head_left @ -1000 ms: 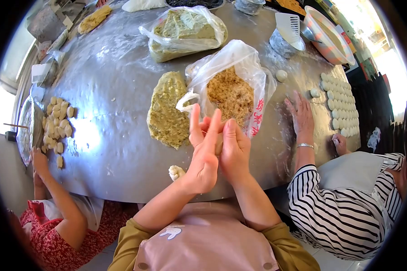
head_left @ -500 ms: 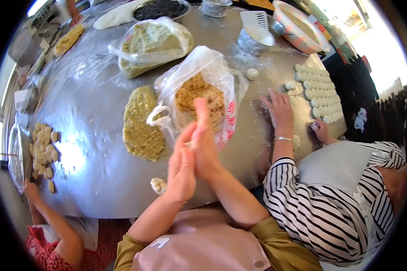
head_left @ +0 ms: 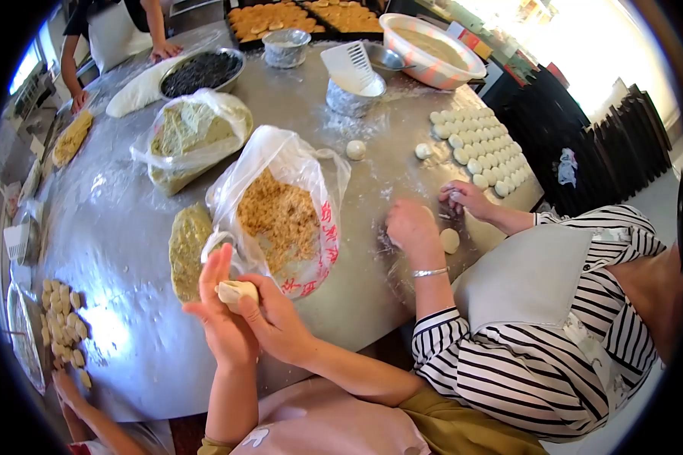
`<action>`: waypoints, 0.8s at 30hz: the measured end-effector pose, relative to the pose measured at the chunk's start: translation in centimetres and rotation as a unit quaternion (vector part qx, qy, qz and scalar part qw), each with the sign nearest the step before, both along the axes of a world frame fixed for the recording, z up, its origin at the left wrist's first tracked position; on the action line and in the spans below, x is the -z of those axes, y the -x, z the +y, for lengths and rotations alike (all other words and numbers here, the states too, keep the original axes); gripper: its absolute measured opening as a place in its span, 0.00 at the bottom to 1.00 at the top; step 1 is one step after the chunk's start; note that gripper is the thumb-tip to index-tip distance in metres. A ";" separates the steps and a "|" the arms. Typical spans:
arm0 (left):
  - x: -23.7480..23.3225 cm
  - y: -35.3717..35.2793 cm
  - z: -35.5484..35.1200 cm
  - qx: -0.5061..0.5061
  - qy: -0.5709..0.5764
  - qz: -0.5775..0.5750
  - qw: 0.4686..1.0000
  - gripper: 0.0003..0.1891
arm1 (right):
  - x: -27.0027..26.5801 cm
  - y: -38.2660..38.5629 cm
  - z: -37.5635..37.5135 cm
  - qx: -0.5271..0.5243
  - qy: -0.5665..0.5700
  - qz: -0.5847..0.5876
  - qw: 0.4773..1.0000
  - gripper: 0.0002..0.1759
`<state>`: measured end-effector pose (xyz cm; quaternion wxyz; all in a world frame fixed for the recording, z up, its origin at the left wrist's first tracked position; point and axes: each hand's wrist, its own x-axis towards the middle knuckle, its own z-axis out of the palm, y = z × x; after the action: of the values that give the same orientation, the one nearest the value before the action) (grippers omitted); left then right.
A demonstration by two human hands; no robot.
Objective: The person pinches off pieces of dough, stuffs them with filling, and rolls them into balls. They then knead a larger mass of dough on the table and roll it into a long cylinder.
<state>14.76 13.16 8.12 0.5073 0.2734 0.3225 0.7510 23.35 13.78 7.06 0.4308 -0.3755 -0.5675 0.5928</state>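
Note:
A small pale piece of dough [head_left: 237, 294] is gripped by my right hand [head_left: 284, 324], thumb and fingers closed on it. Against the dough stands my left hand [head_left: 229, 334], palm upright and fingers stretched out. Just beyond both hands lies an open plastic bag [head_left: 330, 220] of crumbly golden-brown filling [head_left: 281, 220]. A greenish-yellow slab of dough-like mass [head_left: 186, 250] sits to the left of the bag, partly behind my left fingers.
At my right, a co-worker in striped sleeves works dough with both hands [head_left: 413, 227]. Dough balls [head_left: 482, 148] stand in rows beyond. Dough pieces [head_left: 62, 322] lie left, near another person's hand [head_left: 68, 390]. A bowl of dark filling [head_left: 239, 72] and a basin [head_left: 474, 72] stand farther back.
My palms, pressed together before, have come apart, and the dough shows in my right hand. The view has swung right. The co-worker's left hand has curled from flat.

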 end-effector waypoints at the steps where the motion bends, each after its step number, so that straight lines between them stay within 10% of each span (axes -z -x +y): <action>1: 0.0 0.0 -0.2 -0.017 0.004 0.027 0.999 0.43 | -0.4 -0.4 0.2 0.003 -0.010 -0.008 1.000 0.24; 4: -0.9 -0.5 -0.4 -0.072 -0.001 0.166 0.984 0.47 | -1.5 -1.8 0.5 -0.034 0.045 -0.044 0.997 0.23; 8: 4.4 3.3 -1.8 0.117 0.008 0.258 0.959 0.34 | -2.3 -1.9 -0.2 -0.050 -0.072 -0.032 0.996 0.23; 13: -0.3 -0.9 -1.3 0.035 -0.024 -0.084 0.996 0.32 | -1.1 -2.3 -0.4 -0.011 -0.003 -0.033 0.999 0.25; 17: -1.7 -2.2 -1.5 0.012 -0.043 0.211 0.976 0.33 | -1.7 -3.5 0.0 -0.099 0.054 -0.034 0.993 0.26; 24: -0.6 -2.2 -1.6 -0.032 0.024 0.058 0.998 0.32 | -2.0 -2.7 -0.6 -0.015 -0.016 -0.026 0.999 0.28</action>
<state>16.95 11.53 8.72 0.4703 0.2935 0.3780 0.7415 26.04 13.18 9.01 0.4128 -0.3755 -0.5935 0.5800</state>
